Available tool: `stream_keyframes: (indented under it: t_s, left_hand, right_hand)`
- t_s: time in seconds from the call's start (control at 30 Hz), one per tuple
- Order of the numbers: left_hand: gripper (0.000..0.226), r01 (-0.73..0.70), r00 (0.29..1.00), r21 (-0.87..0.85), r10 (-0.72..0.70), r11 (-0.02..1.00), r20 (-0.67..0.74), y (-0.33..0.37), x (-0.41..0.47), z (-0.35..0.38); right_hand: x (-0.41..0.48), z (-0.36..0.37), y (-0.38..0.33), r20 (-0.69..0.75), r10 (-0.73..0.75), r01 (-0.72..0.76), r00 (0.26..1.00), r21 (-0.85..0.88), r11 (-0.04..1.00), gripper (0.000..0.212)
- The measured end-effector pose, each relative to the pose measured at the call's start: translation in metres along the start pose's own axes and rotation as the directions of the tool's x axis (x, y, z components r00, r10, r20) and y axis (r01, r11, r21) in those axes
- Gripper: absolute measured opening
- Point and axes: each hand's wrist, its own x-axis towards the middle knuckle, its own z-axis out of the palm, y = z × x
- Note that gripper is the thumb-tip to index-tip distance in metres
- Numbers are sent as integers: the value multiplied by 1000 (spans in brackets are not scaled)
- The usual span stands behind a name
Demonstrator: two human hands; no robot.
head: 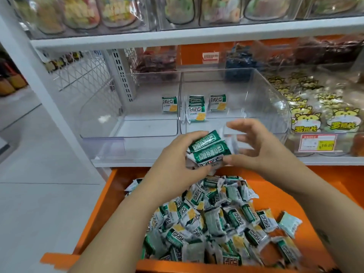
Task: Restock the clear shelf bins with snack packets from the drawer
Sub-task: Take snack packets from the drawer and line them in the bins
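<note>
A bunch of green-and-white snack packets (208, 150) is held between both hands just above the drawer and in front of the shelf edge. My left hand (177, 154) grips the bunch from the left and below. My right hand (254, 146) holds it from the right, thumb under and fingers spread above. The open orange drawer (94, 209) below holds a heap of several more such packets (214, 219). Two clear shelf bins stand behind the hands: the left bin (110, 119) has one packet (169, 104), the right bin (275, 107) has three packets (197, 111).
To the right, a bin of yellow cat-print snack bags (307, 115) carries a red price tag (317, 144). The upper shelf (177, 37) holds clear bins of mixed sweets. Grey floor (39, 174) lies left of the shelf's white upright post.
</note>
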Motion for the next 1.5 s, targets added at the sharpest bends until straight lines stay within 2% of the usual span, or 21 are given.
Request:
stream_keyframes:
  t_s: [0.07, 0.1, 0.2, 0.27, 0.33, 0.43, 0.5, 0.67, 0.8, 0.9, 1.0, 1.1, 1.2, 1.3, 1.4, 1.5]
  left_hand:
    - [63, -78, 997, 145, 76, 986, 17, 1, 1, -5]
    - [64, -108, 994, 178, 106, 978, 25, 2, 2, -7]
    - [65, -150, 988, 201, 154, 968, -1, 4, 7, -13]
    - [65, -139, 987, 188, 152, 972, -53, 6, 12, -17]
    - [62, -111, 981, 168, 135, 980, -138, 5, 18, -25]
    - [54, -48, 946, 191, 106, 980, -306, -8, 26, -36]
    - [48, 13, 940, 272, 81, 962, -332, -20, 30, -38]
    - [46, 142, 976, 483, -40, 864, -215, -33, 40, -28]
    - [42, 123, 990, 489, -74, 863, -119, -41, 44, -22]
    - [39, 127, 991, 511, -86, 850, -104, -47, 45, -22]
    - [36, 118, 991, 502, -71, 857, -111, -50, 46, -22]
    - [34, 121, 990, 488, -71, 864, -120, -51, 49, -21]
    - [33, 128, 988, 474, -72, 871, -133, -51, 50, -21]
    - [33, 119, 990, 478, -67, 870, -125, -51, 49, -22]
    - [34, 113, 991, 485, -67, 867, -112, -51, 49, -21]
    - [34, 107, 991, 477, -52, 872, -126, -52, 48, -20]
  right_hand:
    - [-2, -3, -9, 61, -140, 152, 988, -314, 937, 72]
    - [-1, -3, -12, 118, -186, 218, 976, -401, 890, 74]
    - [7, -2, -24, 198, -260, 326, 945, -514, 793, 61]
    - [19, -4, -30, 176, -307, 352, 935, -550, 757, 50]
    - [37, -8, -33, 106, -336, 339, 936, -535, 774, 45]
    - [70, -13, -32, -47, -287, 235, 957, -460, 856, 44]
    - [97, -14, -23, -82, -228, 165, 970, -468, 868, 45]
    - [160, -9, 24, 10, -10, 14, 1000, -654, 756, 51]
    - [195, 4, 50, 102, 96, 6, 990, -715, 699, 57]
    - [210, 6, 55, 128, 120, 14, 984, -735, 678, 58]
    - [216, 9, 59, 126, 156, 21, 980, -837, 546, 63]
    - [216, 13, 60, 47, 159, -26, 986, -903, 429, 73]
    - [218, 15, 58, -2, 117, -56, 993, -886, 460, 82]
    - [220, 19, 60, 41, 94, -14, 995, -853, 522, 73]
    - [217, 17, 60, 105, 117, 30, 988, -858, 512, 75]
    - [207, 4, 54, 97, 137, 12, 986, -855, 519, 80]
